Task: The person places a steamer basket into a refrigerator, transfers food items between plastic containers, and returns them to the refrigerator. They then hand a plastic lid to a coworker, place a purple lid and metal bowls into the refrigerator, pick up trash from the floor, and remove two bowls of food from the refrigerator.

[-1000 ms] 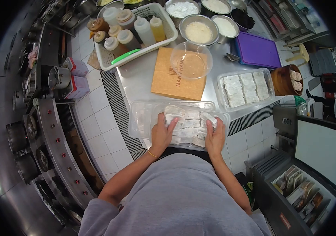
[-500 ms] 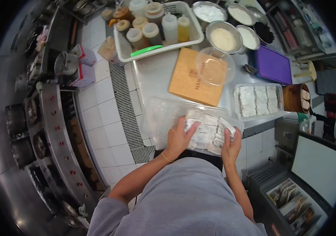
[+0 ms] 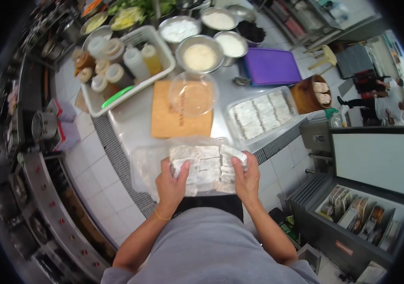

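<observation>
White-dusted blocks (image 3: 206,165), laid side by side in rows, sit in a clear plastic container (image 3: 228,188) at the table's near edge. My left hand (image 3: 172,184) is closed around the left side of the group, thumb on top. On the opposite side my right hand (image 3: 246,179) grips the right-hand blocks, its thumb over a tilted one (image 3: 230,154). The undersides of the blocks and most of my fingers are hidden. Beside my left hand lies a clear plastic lid (image 3: 145,163).
A brown box (image 3: 162,111) carries a clear round bowl (image 3: 195,94). To the right, another tray (image 3: 230,118) holds similar white blocks. Behind are a white bin (image 3: 99,109) of squeeze bottles, bowls of powder (image 3: 199,57) and a purple board (image 3: 272,67). An open freezer (image 3: 372,151) stands right; people are farther back.
The camera view has swung right, so the table appears shifted left. My hands stay at the two sides of the blocks, and my left hand has moved to their outer left edge.
</observation>
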A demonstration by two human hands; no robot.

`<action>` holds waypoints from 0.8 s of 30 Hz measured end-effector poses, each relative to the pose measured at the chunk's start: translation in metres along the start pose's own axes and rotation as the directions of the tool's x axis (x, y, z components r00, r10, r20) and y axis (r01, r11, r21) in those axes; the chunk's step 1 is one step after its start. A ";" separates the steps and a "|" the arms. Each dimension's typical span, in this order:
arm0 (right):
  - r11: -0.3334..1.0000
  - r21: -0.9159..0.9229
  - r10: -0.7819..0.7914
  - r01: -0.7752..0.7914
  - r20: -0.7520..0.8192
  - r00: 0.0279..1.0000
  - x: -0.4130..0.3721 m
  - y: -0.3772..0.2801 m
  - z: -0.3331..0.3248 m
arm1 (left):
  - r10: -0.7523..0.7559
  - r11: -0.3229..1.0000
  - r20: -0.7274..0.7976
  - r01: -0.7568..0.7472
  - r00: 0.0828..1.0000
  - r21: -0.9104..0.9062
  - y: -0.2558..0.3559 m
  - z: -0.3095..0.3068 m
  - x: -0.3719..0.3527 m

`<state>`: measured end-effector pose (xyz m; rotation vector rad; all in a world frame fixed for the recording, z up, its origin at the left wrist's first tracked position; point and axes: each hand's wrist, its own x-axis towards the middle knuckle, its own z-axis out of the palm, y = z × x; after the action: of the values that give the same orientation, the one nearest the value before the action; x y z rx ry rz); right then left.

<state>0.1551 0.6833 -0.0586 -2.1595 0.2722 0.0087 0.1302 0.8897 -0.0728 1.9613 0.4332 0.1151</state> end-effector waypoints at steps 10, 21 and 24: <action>0.988 -0.098 -0.119 0.120 0.018 0.993 0.125 0.023 -0.104 | 0.091 0.993 -0.041 -0.094 0.995 -0.074 0.068 0.129 0.041; 0.958 -0.046 -0.245 0.282 0.372 0.895 0.298 0.120 -0.138 | -0.187 0.976 -0.257 0.208 0.948 0.058 0.079 0.296 0.076; 0.915 -0.087 -0.342 0.395 0.355 0.870 0.313 0.132 -0.134 | -0.285 0.949 -0.241 0.308 0.928 0.065 0.073 0.298 0.078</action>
<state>0.4209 0.4417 -0.1239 -2.2902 -0.3532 0.1814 0.3024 0.6327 -0.1417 1.9646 0.8991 0.1273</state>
